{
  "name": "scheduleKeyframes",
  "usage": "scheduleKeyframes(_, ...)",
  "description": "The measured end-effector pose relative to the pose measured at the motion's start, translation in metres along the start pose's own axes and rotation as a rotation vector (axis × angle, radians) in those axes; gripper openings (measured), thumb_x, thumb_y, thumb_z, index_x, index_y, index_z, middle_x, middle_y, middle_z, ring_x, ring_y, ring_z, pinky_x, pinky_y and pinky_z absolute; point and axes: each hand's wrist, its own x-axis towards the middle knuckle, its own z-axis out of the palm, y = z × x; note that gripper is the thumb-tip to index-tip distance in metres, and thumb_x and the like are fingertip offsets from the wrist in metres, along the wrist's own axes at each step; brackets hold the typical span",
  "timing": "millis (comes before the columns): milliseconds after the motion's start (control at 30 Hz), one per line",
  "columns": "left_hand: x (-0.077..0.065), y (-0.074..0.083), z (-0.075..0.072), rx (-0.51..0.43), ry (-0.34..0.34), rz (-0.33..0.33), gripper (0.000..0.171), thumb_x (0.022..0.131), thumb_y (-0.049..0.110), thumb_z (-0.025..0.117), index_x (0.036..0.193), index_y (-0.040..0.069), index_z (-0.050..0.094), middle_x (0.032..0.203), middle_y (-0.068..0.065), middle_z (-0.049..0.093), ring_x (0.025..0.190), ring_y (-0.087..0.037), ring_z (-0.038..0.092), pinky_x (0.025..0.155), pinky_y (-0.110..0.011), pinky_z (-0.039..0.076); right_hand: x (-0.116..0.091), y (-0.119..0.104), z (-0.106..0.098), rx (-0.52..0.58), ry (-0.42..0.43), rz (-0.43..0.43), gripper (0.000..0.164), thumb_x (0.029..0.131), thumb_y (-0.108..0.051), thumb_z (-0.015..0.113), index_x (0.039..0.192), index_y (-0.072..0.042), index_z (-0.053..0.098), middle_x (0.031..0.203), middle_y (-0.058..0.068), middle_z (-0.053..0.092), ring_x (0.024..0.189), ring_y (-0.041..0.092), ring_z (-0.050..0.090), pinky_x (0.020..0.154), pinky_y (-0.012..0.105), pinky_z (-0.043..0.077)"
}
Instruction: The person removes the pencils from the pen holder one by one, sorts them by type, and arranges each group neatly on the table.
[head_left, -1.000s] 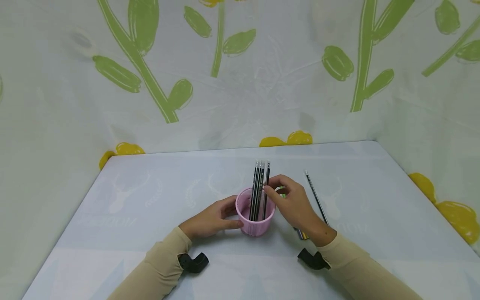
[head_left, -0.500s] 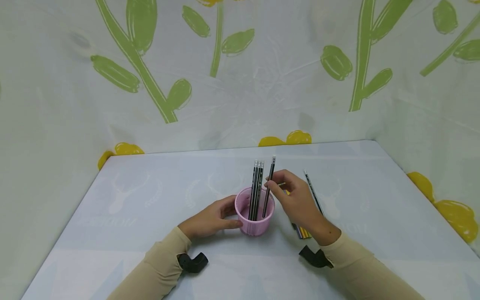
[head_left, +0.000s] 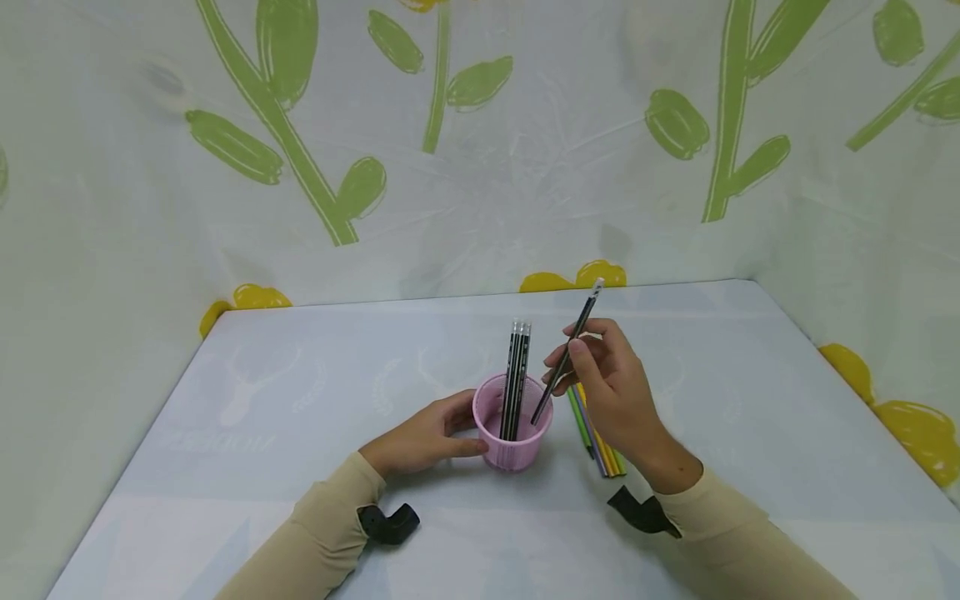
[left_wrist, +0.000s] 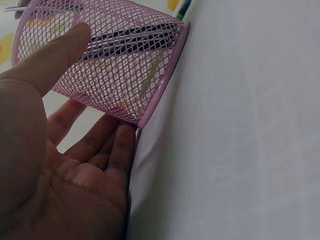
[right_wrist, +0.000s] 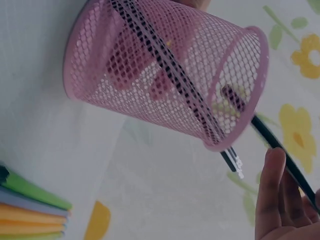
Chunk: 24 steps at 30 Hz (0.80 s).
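My left hand (head_left: 420, 437) holds the side of a pink mesh pencil cup (head_left: 512, 456), thumb in front and fingers behind. Several black striped pencils (head_left: 514, 375) with pale ends stand together in it, leaning slightly. Over the cup's right rim, my right hand (head_left: 618, 396) pinches one black pencil (head_left: 583, 317) between thumb and fingers, tilted with its top to the right. The lower end of that pencil (right_wrist: 265, 131) is inside the cup's mouth in the right wrist view. Through the mesh (left_wrist: 115, 75) the left wrist view shows the standing pencils.
Several coloured pencils (head_left: 600, 442), green, purple, orange and yellow, lie side by side on the pale table (head_left: 300, 500), right of the cup and partly under the right hand in the head view. A white wall (head_left: 570, 200) with printed leaves and flowers rises behind.
The right hand has drawn one black pencil up and to the right, away from the others, and tilted it. The pencil lying farther right no longer shows. My left hand stays put.
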Motion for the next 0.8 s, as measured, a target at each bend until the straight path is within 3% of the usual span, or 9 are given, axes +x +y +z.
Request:
scheduleKeyframes(300, 0.001, 0.002, -0.001, 0.000, -0.003, 0.005, 0.067, 0.093, 0.015, 0.071, 0.152, 0.018, 0.039, 0.153, 0.001, 0.047, 0.142, -0.020, 0.045, 0.116, -0.020, 0.036, 0.004, -0.012, -0.020, 0.044, 0.083, -0.065, 0.019, 0.108, -0.010, 0.038, 0.124, -0.001, 0.043, 0.080, 0.011, 0.067, 0.060, 0.021, 0.067, 0.054, 0.032, 0.060)
scheduleKeyframes(567, 0.001, 0.002, -0.001, -0.009, 0.001, 0.003, 0.067, 0.092, 0.014, 0.072, 0.151, 0.018, 0.040, 0.152, 0.001, 0.048, 0.142, -0.019, 0.045, 0.116, -0.020, 0.036, 0.003, -0.011, -0.036, 0.053, 0.109, -0.090, 0.018, 0.108, -0.008, 0.038, 0.124, -0.004, 0.046, 0.078, 0.006, 0.065, 0.060, 0.018, 0.067, 0.050, 0.027, 0.057)
scheduleKeyframes(800, -0.001, 0.001, -0.001, -0.012, 0.002, -0.004, 0.067, 0.093, 0.014, 0.072, 0.151, 0.018, 0.040, 0.153, 0.000, 0.047, 0.142, -0.020, 0.045, 0.115, -0.019, 0.036, 0.001, -0.007, -0.046, -0.033, 0.101, -0.054, 0.018, 0.108, -0.009, 0.038, 0.124, -0.008, 0.048, 0.077, 0.006, 0.063, 0.059, 0.019, 0.065, 0.049, 0.025, 0.055)
